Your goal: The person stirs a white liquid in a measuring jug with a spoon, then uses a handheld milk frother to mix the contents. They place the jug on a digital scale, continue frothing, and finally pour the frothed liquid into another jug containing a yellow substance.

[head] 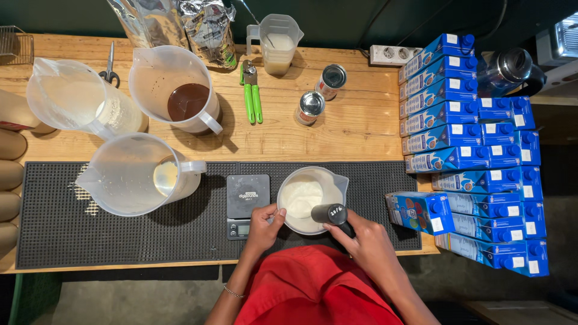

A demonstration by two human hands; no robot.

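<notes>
My left hand (pixel 263 227) grips the near rim of a clear pitcher (pixel 337 180) that holds white cream and stands on a black rubber mat (pixel 120 241). My right hand (pixel 361 239) is closed around a black stick-shaped tool (pixel 330 213) with a round black top, held upright at the pitcher's near edge. A small black digital scale (pixel 247 203) sits just left of the pitcher, beside my left hand.
Three large clear jugs stand at left: one with pale liquid (pixel 135 174), one with brown liquid (pixel 177 90), one whitish (pixel 75 99). Green can opener (pixel 251 90), two tins (pixel 320 91), scissors (pixel 109 66), a measuring jug (pixel 277 42) and stacked blue cartons (pixel 469 150) crowd the wooden table.
</notes>
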